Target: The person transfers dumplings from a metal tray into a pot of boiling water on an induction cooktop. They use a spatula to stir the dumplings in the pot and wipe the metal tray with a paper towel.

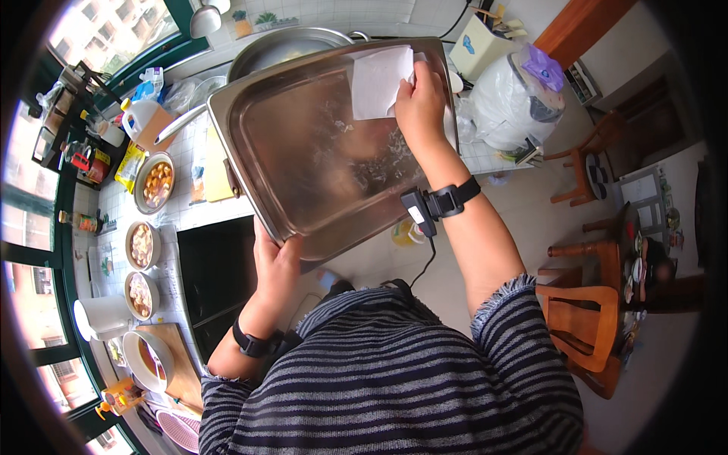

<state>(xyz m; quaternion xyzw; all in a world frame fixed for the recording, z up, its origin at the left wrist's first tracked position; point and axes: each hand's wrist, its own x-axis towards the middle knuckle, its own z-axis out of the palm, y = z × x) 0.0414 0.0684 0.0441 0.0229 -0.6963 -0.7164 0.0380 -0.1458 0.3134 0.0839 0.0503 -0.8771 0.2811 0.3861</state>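
Observation:
A large rectangular metal tray (284,153) is tilted in front of me, its inner surface marked with whitish smears. My left hand (277,261) grips the tray's near-left corner, thumb over the rim. In my right hand (422,105) is a white paper towel (380,85), held against the tray's upper right part. Part of the towel lies under my fingers. Behind the tray's far edge shows a big round metal pan (290,48).
Along the counter at left stand bowls of food (154,183), a plastic jug (145,122), a white container (102,317) and a wooden board (179,364). A plastic-covered appliance (506,105) and a knife block (480,45) are at upper right. Wooden chairs (586,318) stand at right.

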